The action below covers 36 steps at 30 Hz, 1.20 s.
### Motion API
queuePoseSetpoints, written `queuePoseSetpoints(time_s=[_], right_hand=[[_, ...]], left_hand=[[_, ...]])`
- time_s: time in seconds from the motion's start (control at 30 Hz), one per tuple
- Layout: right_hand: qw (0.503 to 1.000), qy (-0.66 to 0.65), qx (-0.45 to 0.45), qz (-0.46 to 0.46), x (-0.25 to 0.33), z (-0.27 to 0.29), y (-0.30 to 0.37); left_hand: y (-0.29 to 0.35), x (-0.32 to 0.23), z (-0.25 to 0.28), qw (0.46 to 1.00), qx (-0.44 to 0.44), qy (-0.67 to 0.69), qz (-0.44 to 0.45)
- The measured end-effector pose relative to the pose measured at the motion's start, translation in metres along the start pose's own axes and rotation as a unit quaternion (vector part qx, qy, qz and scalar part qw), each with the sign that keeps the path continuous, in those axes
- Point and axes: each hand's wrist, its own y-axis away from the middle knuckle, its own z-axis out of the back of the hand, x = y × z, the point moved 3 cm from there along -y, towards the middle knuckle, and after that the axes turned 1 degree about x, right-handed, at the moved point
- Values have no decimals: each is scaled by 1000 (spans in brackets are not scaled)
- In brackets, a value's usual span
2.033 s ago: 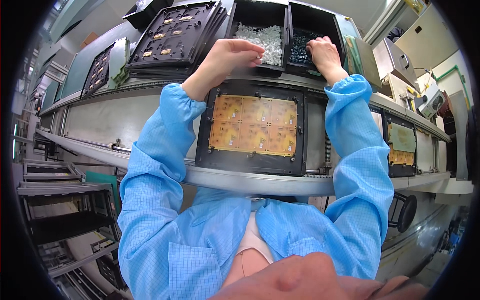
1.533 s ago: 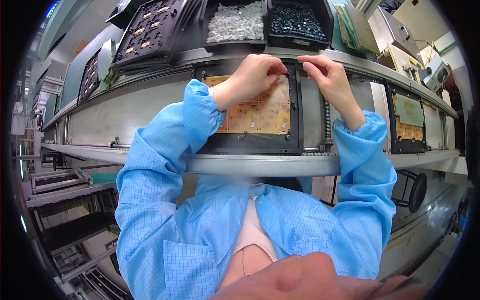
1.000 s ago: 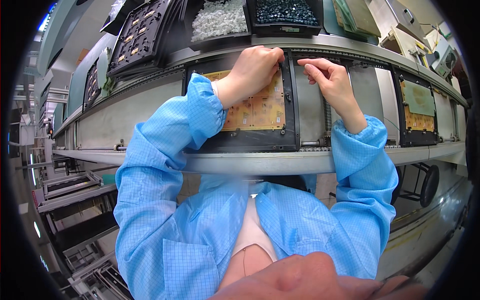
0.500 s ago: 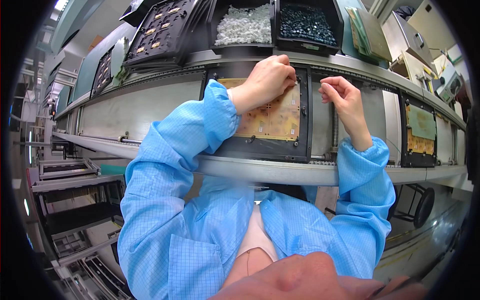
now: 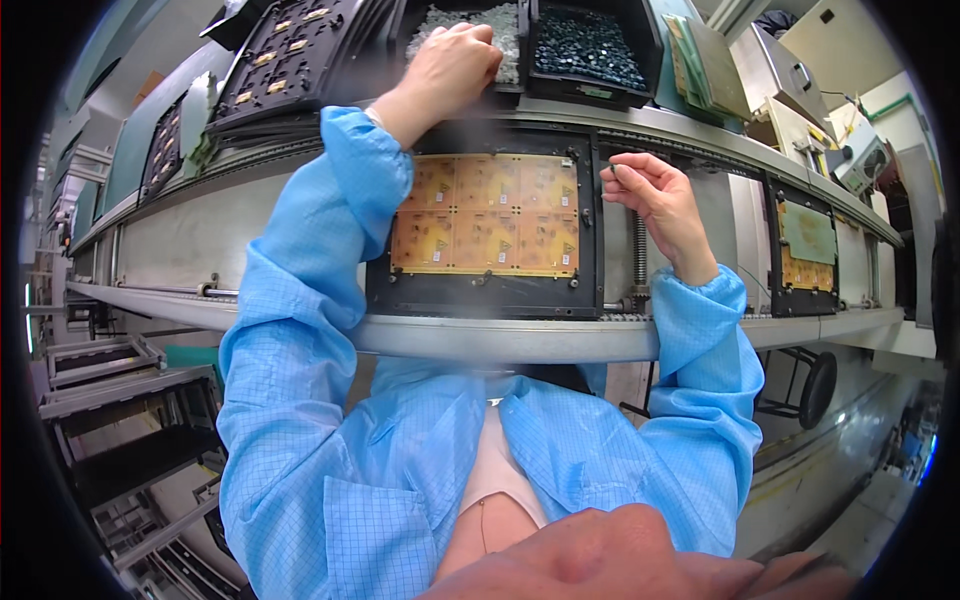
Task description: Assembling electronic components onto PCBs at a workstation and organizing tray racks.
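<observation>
— Panel (image 5: 487, 214) of orange boards sits in its black carrier (image 5: 482, 293) at centre; my left hand (image 5: 452, 62) has gone up from it to twelve o'clock, fingers curled in the white-parts bin (image 5: 508, 30).
— Right hand (image 5: 655, 195)?
— Lifted off at three o'clock, pinching something tiny, so another pick seems underway.

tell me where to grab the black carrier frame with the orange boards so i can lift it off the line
Take the black carrier frame by its bare left and right borders, one grip per side, coming in from the near edge. The orange boards fill the middle, so only the rim is free, and it lies flat on the conveyor rail. The right hand hovers beside its right border.
</observation>
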Motion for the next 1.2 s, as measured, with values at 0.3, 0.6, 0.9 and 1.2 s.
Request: queuePoseSetpoints(time_s=[0.3,0.6,0.9,1.2], right_hand=[[997,69,-14,16,4,10,3],[891,420,-81,151,17,-10,0],[824,533,-110,159,21,-16,-4],[741,636,-109,186,26,-23,-7]], left_hand=[[0,-3,0,992,-72,98,33],[-13,-10,-1,985,-151,71,-55],[-24,-20,-6,995,-43,56,70],[-22,-17,-3,991,-47,62,112]])
